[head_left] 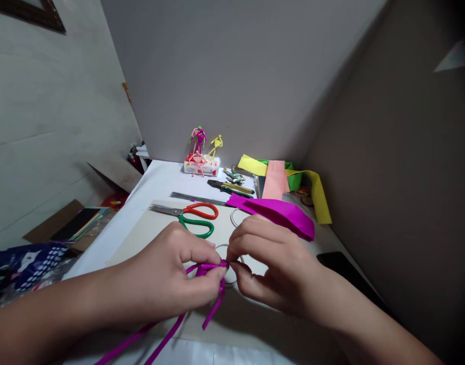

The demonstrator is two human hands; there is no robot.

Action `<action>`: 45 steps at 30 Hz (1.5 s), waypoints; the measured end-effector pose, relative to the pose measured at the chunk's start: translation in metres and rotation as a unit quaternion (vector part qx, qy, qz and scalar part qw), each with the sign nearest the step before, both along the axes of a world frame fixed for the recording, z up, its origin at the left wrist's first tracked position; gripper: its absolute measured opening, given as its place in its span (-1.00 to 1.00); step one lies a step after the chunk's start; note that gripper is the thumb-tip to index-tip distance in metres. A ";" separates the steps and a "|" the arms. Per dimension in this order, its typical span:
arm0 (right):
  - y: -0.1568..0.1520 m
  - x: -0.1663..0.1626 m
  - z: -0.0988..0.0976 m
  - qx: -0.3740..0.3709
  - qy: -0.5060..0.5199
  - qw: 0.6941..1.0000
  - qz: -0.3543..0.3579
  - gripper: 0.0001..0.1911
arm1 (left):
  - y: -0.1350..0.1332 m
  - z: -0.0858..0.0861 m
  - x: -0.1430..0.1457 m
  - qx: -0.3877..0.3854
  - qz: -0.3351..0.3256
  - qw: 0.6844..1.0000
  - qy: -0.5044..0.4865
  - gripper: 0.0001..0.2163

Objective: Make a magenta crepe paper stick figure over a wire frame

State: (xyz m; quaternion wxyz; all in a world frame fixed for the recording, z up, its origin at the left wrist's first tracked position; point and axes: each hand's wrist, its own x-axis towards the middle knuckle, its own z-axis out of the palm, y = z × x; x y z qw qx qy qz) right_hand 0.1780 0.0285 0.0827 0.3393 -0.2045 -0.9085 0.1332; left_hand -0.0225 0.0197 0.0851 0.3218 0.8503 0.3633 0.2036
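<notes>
Pinching a magenta strip [212, 266] with left hand [171, 279] and right hand [272, 263], both gripping it over a wire ring [222, 246], scissors [188, 217] just behind.

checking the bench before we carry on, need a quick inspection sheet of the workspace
surface: white-covered table with a beige board on it
job's things: magenta paper strip gathered at a pinch, its ends trailing toward the person; thin pale ring just behind the pinch
hands: left hand and right hand both pinch the strip
clutter: red-and-green scissors, pliers, bundle of wires, folded magenta paper, yellow and pink paper strips, small twisted figures on a white box
cables: nothing seen
surroundings: grey walls, blue printed bag, cardboard
</notes>
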 end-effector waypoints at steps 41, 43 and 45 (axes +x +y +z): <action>0.006 -0.007 -0.010 -0.210 -0.006 0.977 0.021 -0.85 | 0.003 -0.006 -0.006 0.126 -0.062 0.990 0.028 -0.78; 0.006 -0.004 -0.010 -0.213 -0.009 0.977 0.027 -0.88 | 0.003 -0.006 -0.006 0.131 -0.063 0.989 0.022 -0.78; 0.006 -0.001 -0.008 -0.206 -0.012 0.978 0.036 -0.90 | 0.003 -0.005 -0.006 0.131 -0.060 0.989 0.021 -0.78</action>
